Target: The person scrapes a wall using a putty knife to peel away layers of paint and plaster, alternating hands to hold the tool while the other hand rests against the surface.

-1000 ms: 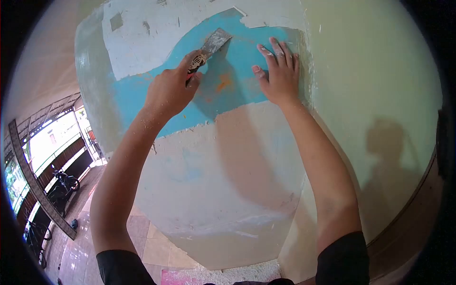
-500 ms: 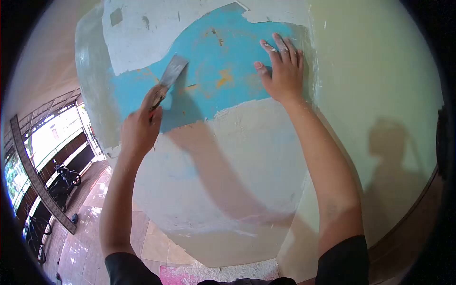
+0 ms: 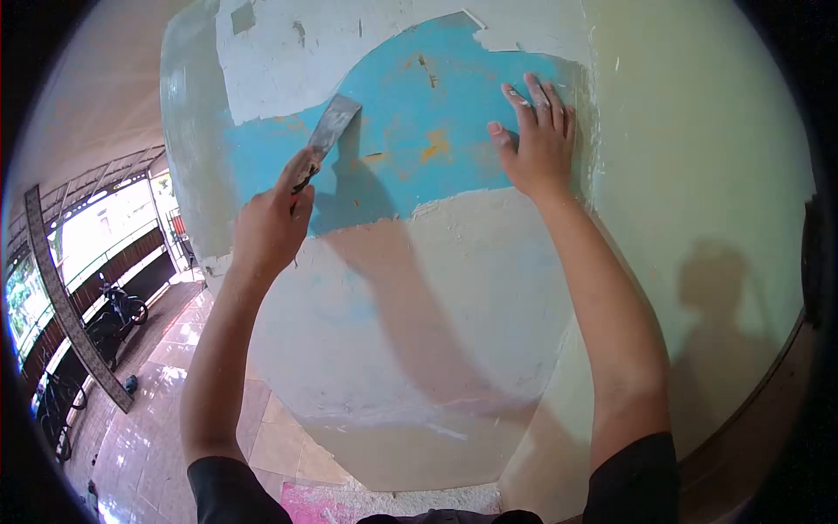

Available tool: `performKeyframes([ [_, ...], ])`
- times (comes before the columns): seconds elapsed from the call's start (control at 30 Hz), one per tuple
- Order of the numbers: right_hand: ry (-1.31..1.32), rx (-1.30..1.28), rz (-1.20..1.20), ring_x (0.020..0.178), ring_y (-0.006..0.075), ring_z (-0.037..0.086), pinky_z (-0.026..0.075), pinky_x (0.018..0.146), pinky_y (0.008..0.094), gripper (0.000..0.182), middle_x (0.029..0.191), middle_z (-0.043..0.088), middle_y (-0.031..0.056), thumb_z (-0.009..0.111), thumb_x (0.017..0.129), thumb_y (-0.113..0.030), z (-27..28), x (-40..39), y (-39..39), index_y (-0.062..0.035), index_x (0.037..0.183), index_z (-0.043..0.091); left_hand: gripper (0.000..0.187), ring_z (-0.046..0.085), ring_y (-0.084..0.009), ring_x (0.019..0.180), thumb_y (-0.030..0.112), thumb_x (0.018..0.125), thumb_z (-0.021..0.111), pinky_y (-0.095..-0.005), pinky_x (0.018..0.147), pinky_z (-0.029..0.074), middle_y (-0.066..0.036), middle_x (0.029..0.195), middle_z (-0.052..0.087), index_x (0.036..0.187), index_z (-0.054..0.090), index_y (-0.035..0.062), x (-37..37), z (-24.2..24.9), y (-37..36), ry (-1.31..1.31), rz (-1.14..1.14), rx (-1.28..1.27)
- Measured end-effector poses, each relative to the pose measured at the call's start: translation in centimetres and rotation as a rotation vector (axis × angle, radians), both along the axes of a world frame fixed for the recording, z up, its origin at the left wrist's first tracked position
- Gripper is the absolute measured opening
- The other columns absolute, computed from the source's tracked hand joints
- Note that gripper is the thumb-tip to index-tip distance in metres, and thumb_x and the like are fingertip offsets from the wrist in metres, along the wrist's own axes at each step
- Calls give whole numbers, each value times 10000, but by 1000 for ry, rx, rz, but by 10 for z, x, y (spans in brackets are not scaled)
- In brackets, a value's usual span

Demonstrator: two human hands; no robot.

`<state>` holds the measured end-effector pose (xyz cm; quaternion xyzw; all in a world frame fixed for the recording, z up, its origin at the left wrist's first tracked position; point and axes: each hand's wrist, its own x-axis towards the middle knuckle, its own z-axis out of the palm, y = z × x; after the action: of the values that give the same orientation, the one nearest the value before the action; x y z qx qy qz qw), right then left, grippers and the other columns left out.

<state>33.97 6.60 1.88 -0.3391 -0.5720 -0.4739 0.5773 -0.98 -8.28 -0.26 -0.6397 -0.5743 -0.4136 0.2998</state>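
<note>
My left hand (image 3: 272, 218) is wrapped round the handle of a metal scraper (image 3: 335, 120). The scraper's wide blade points up and slightly right, its tip by the edge between the pale coating (image 3: 279, 70) and the turquoise patch (image 3: 401, 113) on the wall. My right hand (image 3: 543, 148) lies with fingers spread on the right part of the turquoise patch, holding nothing. White residue marks its fingers. Orange and dark scuffs show on the turquoise between the hands. Below it is a whitish wall area (image 3: 454, 297) with an arm's shadow.
A green wall (image 3: 690, 148) stands at the right, with a shadow on it. At the left are a tiled floor (image 3: 157, 419), a slanting post (image 3: 65, 306), a motorcycle (image 3: 118, 314) and a bicycle (image 3: 57, 402). A dusty pink sheet (image 3: 319, 505) lies at the bottom.
The view has shifted, so the wall sits further right in the frame. The scraper blade is now closer to the pale coating's lower edge. My right hand stays spread on the turquoise.
</note>
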Motion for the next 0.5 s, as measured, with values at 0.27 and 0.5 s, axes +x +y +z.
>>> performKeyframes([
  [0.27,2,-20,13,1503,332,293,161,1208,635,578,1604,383,80,614,955,-493,0,0,-1,-234,1462,514,502,727,-375,796,328,1022,523,-514,710,569,-153,869,744,1514,418,331,57,57,6,149,108,-27],
  [0.5,7,9,56,1491,334,311,175,1203,637,566,1588,407,87,626,943,-496,-1,0,0,-227,1434,540,515,747,-361,845,366,1038,508,-482,767,597,-160,977,761,1539,403,308,97,97,22,253,102,45],
])
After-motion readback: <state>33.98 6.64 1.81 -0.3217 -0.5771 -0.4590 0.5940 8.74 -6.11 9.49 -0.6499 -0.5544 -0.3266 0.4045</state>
